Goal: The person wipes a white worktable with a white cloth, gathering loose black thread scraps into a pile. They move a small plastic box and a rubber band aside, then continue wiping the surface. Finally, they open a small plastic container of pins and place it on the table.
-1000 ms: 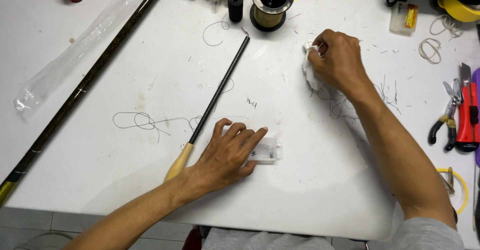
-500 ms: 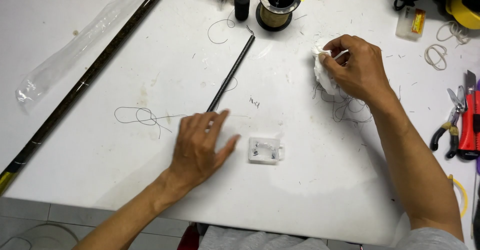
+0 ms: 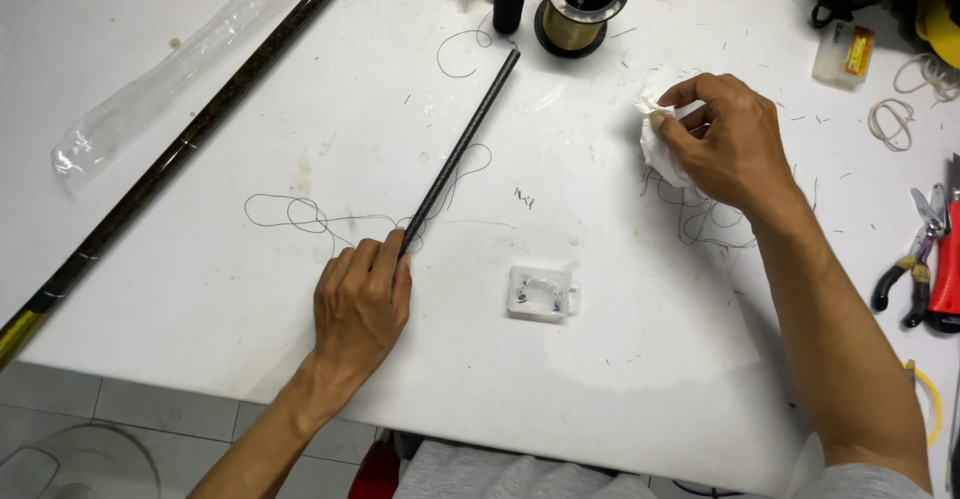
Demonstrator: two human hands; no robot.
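My left hand [image 3: 360, 304] lies palm down on the white table [image 3: 200, 289], fingers closed over the near end of a thin black rod section [image 3: 462, 149]. The rod runs up and away to the right from under my fingers, its far tip ending just below a small black spool [image 3: 509, 0]. My right hand [image 3: 725, 144] is curled shut around a crumpled white tissue [image 3: 655, 144], thumb and forefinger pinching its upper edge, well apart from the rod.

Between my two hands, nearer to me, sits a small clear plastic box [image 3: 540, 292] with its lid closed. Inside it I can make out a few tiny dark and whitish bits, too small to tell what they are. Neither hand touches it.

A loose dark thread [image 3: 300, 214] loops across the table to the left of my left hand and passes under the rod. More tangled thread [image 3: 700, 219] lies beneath my right wrist.

At the far edge stands a large reel of gold line [image 3: 580, 4], just beside the black spool. A long dark pole [image 3: 190, 139] lies diagonally along the left, with a clear plastic sleeve [image 3: 170, 89] beside it. At the right edge rest pliers [image 3: 910, 269] with red and black handles, some rubber bands [image 3: 890, 119] and another small clear box [image 3: 845, 54] holding something orange.
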